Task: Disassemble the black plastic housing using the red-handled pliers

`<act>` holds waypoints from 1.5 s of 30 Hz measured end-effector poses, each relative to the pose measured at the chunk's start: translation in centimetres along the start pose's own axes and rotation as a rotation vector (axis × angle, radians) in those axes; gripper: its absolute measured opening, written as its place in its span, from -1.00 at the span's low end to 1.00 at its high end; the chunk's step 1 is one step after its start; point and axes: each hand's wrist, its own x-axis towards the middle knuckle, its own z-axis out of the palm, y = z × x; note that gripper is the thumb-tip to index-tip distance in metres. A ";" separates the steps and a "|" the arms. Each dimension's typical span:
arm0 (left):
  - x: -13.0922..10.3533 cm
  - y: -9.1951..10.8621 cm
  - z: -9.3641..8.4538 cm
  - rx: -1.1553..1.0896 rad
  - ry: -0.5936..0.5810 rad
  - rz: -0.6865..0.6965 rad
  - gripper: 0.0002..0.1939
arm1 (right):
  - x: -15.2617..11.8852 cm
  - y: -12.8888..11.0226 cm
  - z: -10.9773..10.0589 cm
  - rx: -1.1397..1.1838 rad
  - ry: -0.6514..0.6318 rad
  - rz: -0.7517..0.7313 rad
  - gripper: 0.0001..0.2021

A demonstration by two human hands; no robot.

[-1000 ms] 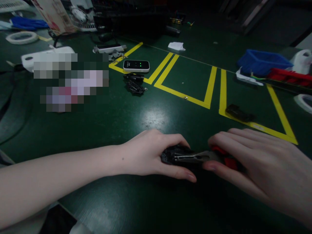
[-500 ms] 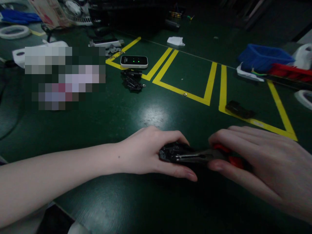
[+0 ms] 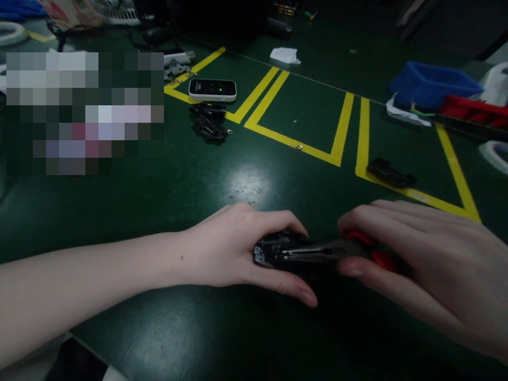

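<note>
My left hand (image 3: 246,248) is closed around a glossy black plastic part (image 3: 270,250), its thumb stretched along the near side. My right hand (image 3: 413,270) grips the red handles of a pair of pliers (image 3: 327,253). The dark metal jaws point left and reach onto the black part; what they bite on is too dark to make out. Fingers of my right hand beyond the handles are mostly hidden.
Further off lie black plastic parts (image 3: 208,121), a white-edged device with a green light (image 3: 212,90) and a small metal ring (image 3: 299,147). Another black part (image 3: 391,173) rests by yellow tape at right. A blue bin (image 3: 432,87) and red tray (image 3: 472,111) stand behind.
The view has shifted slightly, so the table items sit a little higher and further left. Both hands keep their hold on the black part and the pliers.
</note>
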 end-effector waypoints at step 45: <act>0.2 0.2 -0.3 -0.053 -0.062 -0.009 -0.53 | -0.6 0.3 0.5 0.024 -0.099 0.032 -0.61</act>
